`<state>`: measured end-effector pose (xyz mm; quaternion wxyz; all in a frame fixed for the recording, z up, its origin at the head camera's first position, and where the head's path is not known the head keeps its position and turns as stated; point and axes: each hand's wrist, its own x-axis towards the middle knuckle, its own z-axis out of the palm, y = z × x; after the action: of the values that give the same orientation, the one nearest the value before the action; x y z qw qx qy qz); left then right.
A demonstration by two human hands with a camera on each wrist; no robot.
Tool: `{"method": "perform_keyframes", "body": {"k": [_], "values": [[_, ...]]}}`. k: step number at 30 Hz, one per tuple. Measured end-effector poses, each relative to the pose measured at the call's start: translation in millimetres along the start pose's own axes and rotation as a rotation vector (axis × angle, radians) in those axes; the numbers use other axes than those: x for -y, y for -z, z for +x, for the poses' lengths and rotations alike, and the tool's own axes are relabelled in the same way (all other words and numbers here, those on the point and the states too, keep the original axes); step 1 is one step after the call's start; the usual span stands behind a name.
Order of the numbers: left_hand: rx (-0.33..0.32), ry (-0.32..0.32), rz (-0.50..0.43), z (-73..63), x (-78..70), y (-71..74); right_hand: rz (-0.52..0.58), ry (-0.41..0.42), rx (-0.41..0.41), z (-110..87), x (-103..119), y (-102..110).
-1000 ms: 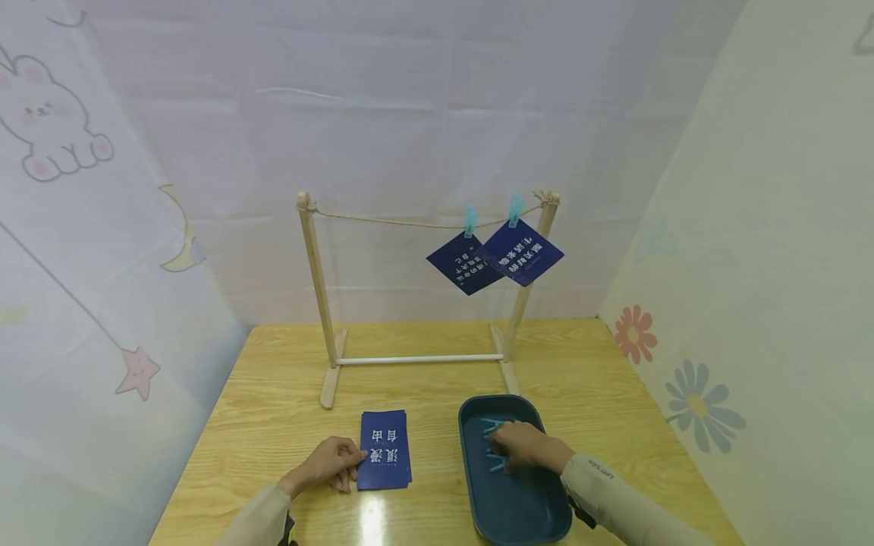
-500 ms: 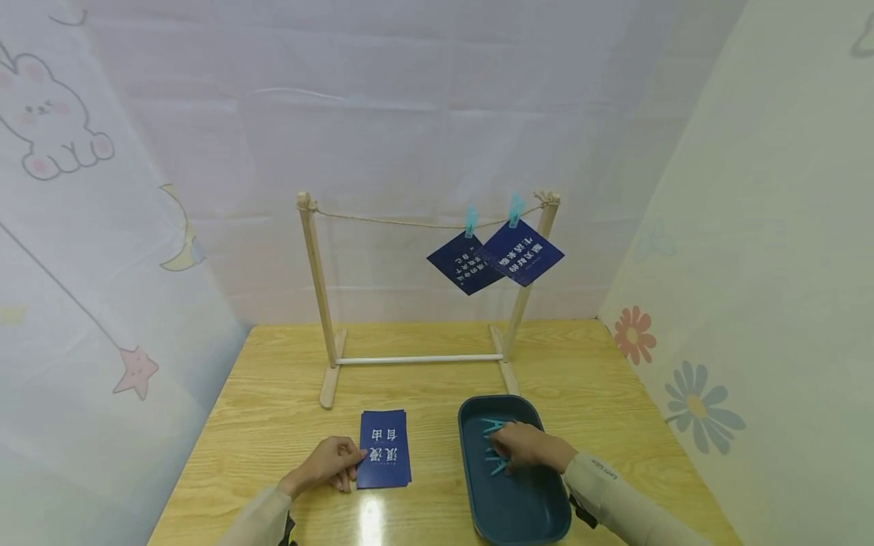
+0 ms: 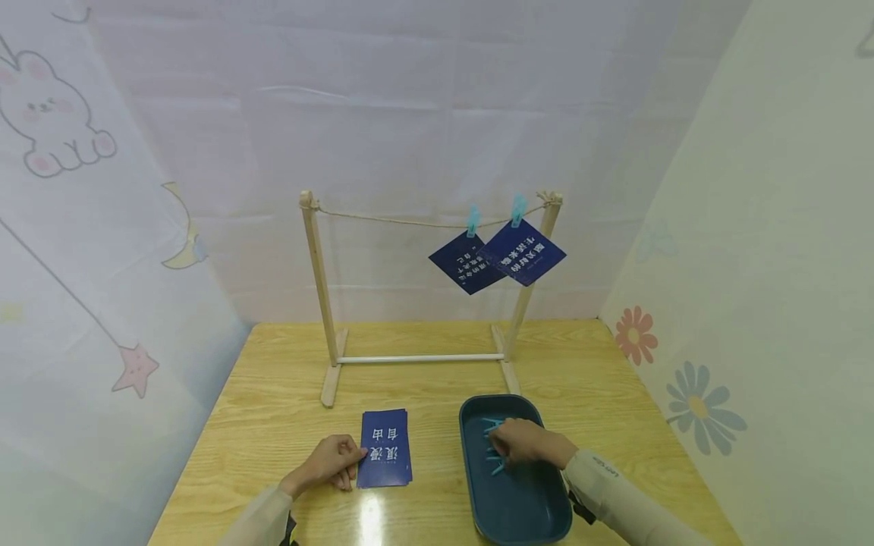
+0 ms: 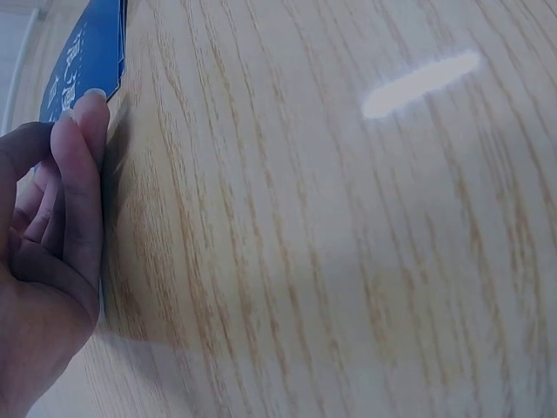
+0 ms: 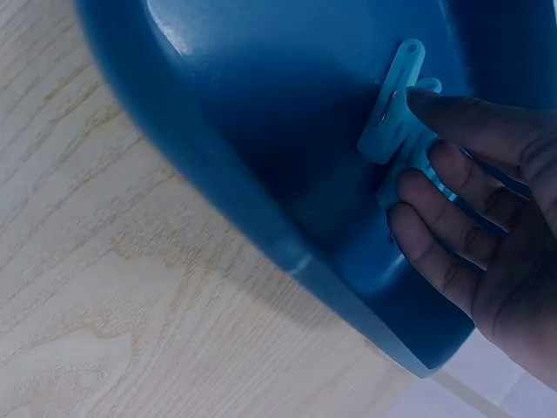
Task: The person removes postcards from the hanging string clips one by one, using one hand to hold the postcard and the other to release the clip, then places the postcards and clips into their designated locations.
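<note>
At the left edge of a stack of dark blue cards (image 3: 385, 436) with white characters, my left hand (image 3: 334, 459) pinches the card edge between thumb and forefinger. The left wrist view shows those fingertips at a corner of the cards (image 4: 100, 43). My right hand (image 3: 522, 442) reaches down into a dark teal tray (image 3: 519, 512). There, its thumb and curled fingers hold a light blue clothespin (image 5: 424, 144). Another clothespin (image 5: 392, 104) lies right against it. In the head view several clothespins (image 3: 493, 425) show past the right hand, partly hidden by it.
Behind the cards and tray stands a wooden frame (image 3: 319, 284) with a twine line (image 3: 389, 221) across its top. Two blue cards (image 3: 523, 254) hang from it near the right post, each by a light blue clothespin (image 3: 518, 211). Printed cloth walls surround the wooden table (image 3: 273, 379).
My right hand shifts slightly among the clothespins in the tray, and a clothespin beside its fingers turns a little. The left hand stays at the card stack.
</note>
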<state>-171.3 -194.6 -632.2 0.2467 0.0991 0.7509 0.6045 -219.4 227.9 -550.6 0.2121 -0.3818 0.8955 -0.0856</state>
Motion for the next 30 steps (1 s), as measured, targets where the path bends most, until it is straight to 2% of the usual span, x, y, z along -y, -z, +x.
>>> {"method": "perform_keyframes", "body": {"k": [9,18,23,30], "values": [[-0.012,0.002,0.000,0.2,-0.7,0.1,0.015,0.040,-0.026,0.7,-1.1,-1.0],[-0.009,0.025,0.000,0.9,-3.9,-1.8,0.002,0.073,-0.058,1.0,1.5,7.3],[-0.025,-0.017,0.021,7.3,-12.4,-3.2,0.011,0.073,-0.074,1.1,3.2,16.5],[-0.085,-0.081,0.046,21.0,-26.1,-7.3,-0.011,0.098,-0.138,-0.5,7.8,36.9]]}}
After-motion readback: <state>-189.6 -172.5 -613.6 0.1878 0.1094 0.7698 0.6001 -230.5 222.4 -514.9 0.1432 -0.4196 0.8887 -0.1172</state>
